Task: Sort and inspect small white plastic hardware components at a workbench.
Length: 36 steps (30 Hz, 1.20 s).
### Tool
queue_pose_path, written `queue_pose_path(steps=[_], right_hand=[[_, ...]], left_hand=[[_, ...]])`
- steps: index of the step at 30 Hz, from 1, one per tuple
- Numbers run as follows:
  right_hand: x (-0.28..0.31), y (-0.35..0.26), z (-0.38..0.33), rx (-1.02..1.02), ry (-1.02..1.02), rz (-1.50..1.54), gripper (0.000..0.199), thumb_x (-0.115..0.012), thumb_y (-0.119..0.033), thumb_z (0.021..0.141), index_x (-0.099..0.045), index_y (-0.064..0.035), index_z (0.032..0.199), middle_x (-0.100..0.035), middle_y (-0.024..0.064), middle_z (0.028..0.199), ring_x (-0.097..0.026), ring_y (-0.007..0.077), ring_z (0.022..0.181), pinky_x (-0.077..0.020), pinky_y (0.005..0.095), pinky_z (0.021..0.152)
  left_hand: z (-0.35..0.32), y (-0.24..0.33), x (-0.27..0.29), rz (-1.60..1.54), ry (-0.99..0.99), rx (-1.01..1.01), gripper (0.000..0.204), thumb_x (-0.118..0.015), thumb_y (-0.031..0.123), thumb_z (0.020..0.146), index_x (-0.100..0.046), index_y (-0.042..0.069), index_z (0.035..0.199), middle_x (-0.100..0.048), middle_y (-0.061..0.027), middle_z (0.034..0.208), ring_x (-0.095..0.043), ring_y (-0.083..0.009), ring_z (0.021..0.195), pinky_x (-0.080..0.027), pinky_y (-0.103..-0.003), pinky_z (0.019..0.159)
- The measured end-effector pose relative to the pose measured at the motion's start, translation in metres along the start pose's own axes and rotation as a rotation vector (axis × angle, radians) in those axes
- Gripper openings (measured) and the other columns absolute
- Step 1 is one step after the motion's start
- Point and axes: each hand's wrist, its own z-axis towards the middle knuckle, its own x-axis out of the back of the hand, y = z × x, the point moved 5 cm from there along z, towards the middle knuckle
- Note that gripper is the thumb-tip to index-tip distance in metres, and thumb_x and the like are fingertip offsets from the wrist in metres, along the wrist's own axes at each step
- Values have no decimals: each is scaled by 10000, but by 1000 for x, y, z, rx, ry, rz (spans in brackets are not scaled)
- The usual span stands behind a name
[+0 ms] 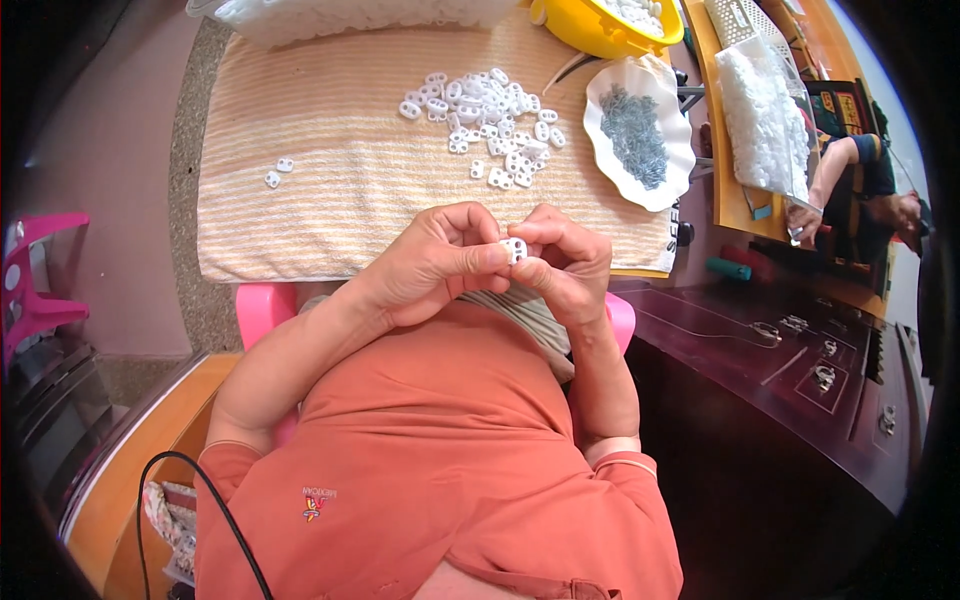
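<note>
My left hand [445,255] and my right hand [565,262] meet just past the table's near edge. Between their fingertips is a small white plastic piece with two holes [515,250], pinched from both sides. Fingers partly cover it, and whether anything sits inside its holes is too small to tell. Beyond my hands, a loose pile of similar white two-hole pieces [480,110] lies on a striped towel [330,215]. Two more white pieces [273,179] lie apart to the left. Right of the pile, a white scalloped plate [600,150] holds many small grey, spring-like parts [635,130].
A yellow basin [575,35] with white parts stands at the far right of the towel, and a clear bag [300,22] lies along the back. At another table, a person's hand [803,220] is beside a bag of white parts [765,120]. A pink stool [40,280] stands left.
</note>
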Motion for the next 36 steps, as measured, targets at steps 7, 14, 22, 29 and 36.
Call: queue_pose_path(steps=[7,14,22,29,36], right_hand=[[-3,-2,-1,9,31,-16,242,-734,-7,796,-674,36,1027,-614,80,854,-545,87,686,-413,203,611],[-6,-10,0,20,42,-122,270,-774,-61,762,-676,32,996,-608,69,801,-512,102,680,-394,222,602],[-7,-11,1,36,36,-108,268,-782,-75,754,-683,27,981,-599,57,768,-506,103,669,-383,228,592],[-8,-11,0,21,50,-155,252,-768,-60,770,-682,26,991,-593,51,767,-499,96,668,-375,224,589],[-9,-14,0,54,40,-219,246,-756,-53,783,-675,37,997,-602,58,793,-500,89,672,-372,214,583]], left_hand=[[0,-2,-1,-18,-21,-4,84,-671,74,874,-590,54,879,-635,-36,864,-624,-114,776,-554,-242,693],[0,-5,0,-62,-54,4,83,-668,65,875,-586,51,878,-644,-49,877,-628,-125,774,-554,-252,688],[0,-7,-1,-64,-42,5,74,-664,54,875,-590,56,876,-644,-50,880,-631,-127,782,-556,-251,681],[1,-6,1,-44,-20,8,104,-682,68,862,-578,79,872,-639,-61,888,-636,-133,758,-556,-242,664],[0,-4,1,-20,1,31,110,-690,83,859,-580,86,869,-636,-53,884,-631,-131,764,-555,-248,663]])
